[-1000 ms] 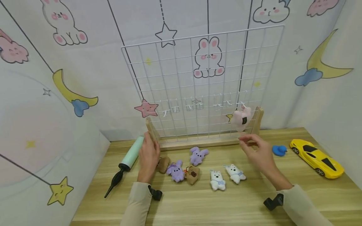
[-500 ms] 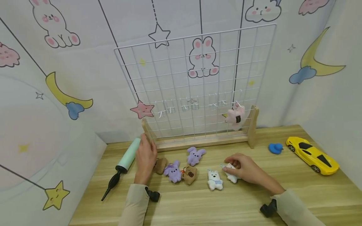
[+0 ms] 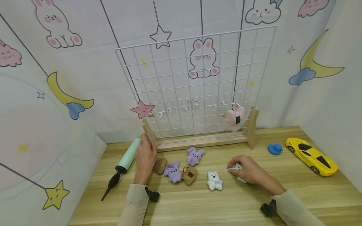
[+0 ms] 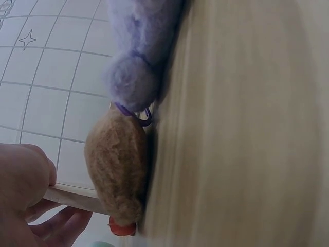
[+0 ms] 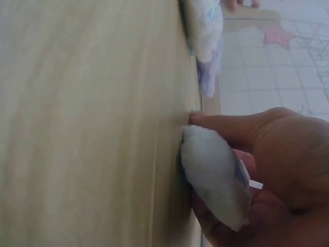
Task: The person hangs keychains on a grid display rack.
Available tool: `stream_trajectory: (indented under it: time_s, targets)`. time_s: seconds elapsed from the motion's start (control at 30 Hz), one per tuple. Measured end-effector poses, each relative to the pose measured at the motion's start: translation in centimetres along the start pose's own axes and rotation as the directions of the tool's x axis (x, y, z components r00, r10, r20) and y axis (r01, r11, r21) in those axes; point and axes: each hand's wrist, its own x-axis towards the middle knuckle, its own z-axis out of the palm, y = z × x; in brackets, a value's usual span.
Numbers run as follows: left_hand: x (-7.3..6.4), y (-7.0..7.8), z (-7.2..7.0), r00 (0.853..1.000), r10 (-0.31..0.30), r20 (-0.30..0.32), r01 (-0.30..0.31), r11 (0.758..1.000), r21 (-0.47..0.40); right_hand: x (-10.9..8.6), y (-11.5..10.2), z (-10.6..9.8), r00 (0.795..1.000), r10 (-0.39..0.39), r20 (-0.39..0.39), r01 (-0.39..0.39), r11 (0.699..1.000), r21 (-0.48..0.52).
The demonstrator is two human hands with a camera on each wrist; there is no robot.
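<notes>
In the head view my right hand (image 3: 249,171) pinches a small white plush bear charm (image 5: 211,164) low over the table, thumb and fingers either side of its top. Much of the charm is hidden by the hand in the head view. A second white plush bear charm (image 3: 215,181) lies just left of it. With thumb and fingers around it, my left hand (image 3: 145,158) grips the left wooden post (image 4: 74,198) of a white wire grid stand. Beside that hand lie a brown plush charm (image 3: 160,165) and a purple plush charm (image 3: 173,173).
Another brown plush (image 3: 189,175) and a purple plush (image 3: 195,156) lie before the stand's wooden base (image 3: 198,142). A pink plush (image 3: 234,118) hangs on a right-hand hook. A mint-green pump (image 3: 129,157) lies left; a blue duck (image 3: 275,149) and yellow toy car (image 3: 311,156) stand right.
My right hand has come down from below the hanging pink plush to the right-hand white bear charm, taken hold of it and shifted it slightly right. The left hand keeps its grip.
</notes>
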Motion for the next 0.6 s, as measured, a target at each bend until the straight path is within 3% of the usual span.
stream_trajectory:
  time_s: [0.13, 0.2, 0.23, 0.33, 0.5, 0.6]
  targets:
    - [-0.1, 1.7, -1.4, 1.000, -0.010, 0.005, 0.010, 1.000, -0.015, 0.0, 0.0, 0.0, 1.000, 0.020, -0.003, -0.020, 1.000, -0.002]
    - [-0.2, 0.9, -0.6, 1.000, -0.005, -0.007, 0.005, 1.000, 0.014, 0.0, 0.1, 0.0, 1.000, 0.022, -0.018, -0.022, 1.000, -0.011]
    - [-0.2, 1.3, -1.0, 1.000, -0.009, -0.002, 0.009, 1.000, 0.003, 0.1, 0.2, 0.0, 0.999, 0.016, -0.030, -0.016, 1.000, -0.017]
    - [-0.1, 0.8, -0.6, 1.000, -0.006, -0.010, 0.006, 1.000, 0.007, 0.2, 0.3, -0.2, 0.996, 0.014, -0.086, -0.016, 1.000, -0.023]
    - [-0.1, 1.4, -1.2, 1.000, -0.011, -0.008, 0.011, 1.000, -0.018, 0.3, 0.1, -1.3, 0.982, 0.025, -0.185, -0.016, 0.999, 0.047]
    - [-0.1, 0.2, 0.0, 1.000, -0.012, -0.005, 0.012, 1.000, -0.012, 0.1, -0.3, -2.1, 0.972, 0.017, -0.234, 0.000, 0.997, 0.072]
